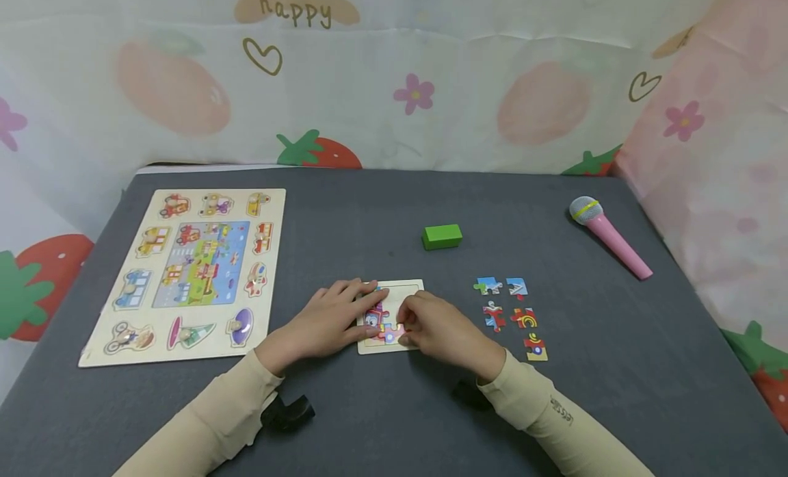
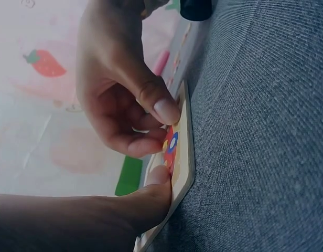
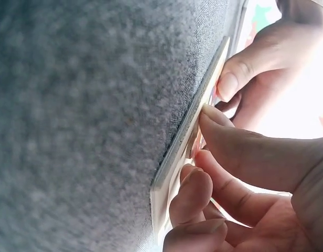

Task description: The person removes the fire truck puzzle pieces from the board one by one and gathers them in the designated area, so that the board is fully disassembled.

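Observation:
A small wooden jigsaw tray lies flat on the table between both hands. Several colourful pieces sit inside it, partly covered by fingers. My left hand rests on the tray's left side, fingers extended, its thumb pressing near the lower pieces. At the right side, my right hand pinches a puzzle piece between thumb and curled fingers, low against the tray. Most of that piece is hidden by the fingers. To the right of this hand lie several loose puzzle pieces.
A large wooden vehicle puzzle board takes up the table's left side. Behind the tray stands a green block. A pink toy microphone lies at the back right. Printed curtains hang beyond the grey tabletop.

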{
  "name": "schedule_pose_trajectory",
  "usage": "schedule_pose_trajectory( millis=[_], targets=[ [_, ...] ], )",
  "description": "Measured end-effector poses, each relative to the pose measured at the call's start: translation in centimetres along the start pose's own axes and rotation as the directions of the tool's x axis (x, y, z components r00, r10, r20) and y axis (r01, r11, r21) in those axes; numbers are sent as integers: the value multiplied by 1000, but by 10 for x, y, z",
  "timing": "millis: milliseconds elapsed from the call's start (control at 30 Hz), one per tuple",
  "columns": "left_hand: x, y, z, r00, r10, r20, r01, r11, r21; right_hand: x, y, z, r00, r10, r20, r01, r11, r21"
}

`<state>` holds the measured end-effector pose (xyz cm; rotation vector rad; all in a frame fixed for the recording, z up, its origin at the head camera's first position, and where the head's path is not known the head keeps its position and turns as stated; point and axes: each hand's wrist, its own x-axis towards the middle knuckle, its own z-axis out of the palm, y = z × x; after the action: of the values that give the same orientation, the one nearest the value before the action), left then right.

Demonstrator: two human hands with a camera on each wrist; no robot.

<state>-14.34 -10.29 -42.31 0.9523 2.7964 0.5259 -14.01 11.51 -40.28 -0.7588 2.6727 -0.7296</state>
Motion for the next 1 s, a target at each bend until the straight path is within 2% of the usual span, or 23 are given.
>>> schedule_pose_trajectory(
  millis=[300, 500, 633, 767, 1000],
  targets=[
    [2, -2, 3, 999, -25, 24, 25, 1000, 2, 1, 2, -4, 1000, -4, -3, 4, 997, 83],
    [2, -3, 2, 999, -28, 34, 29, 999, -16, -7, 14, -25, 998, 60, -17, -56, 983, 177],
    [1, -4, 1, 999, -26, 28, 26, 999, -32, -24, 31, -47, 997, 77, -29, -70, 977, 200],
    [1, -3, 1, 1000, -15, 14, 15, 999, -39, -48, 56, -62, 996, 86, -32, -79, 981, 176],
    [0, -4, -1, 1000, -7, -3, 6, 998, -60, -82, 83, -71, 989, 138, 47, -144, 973, 179]
  ],
)
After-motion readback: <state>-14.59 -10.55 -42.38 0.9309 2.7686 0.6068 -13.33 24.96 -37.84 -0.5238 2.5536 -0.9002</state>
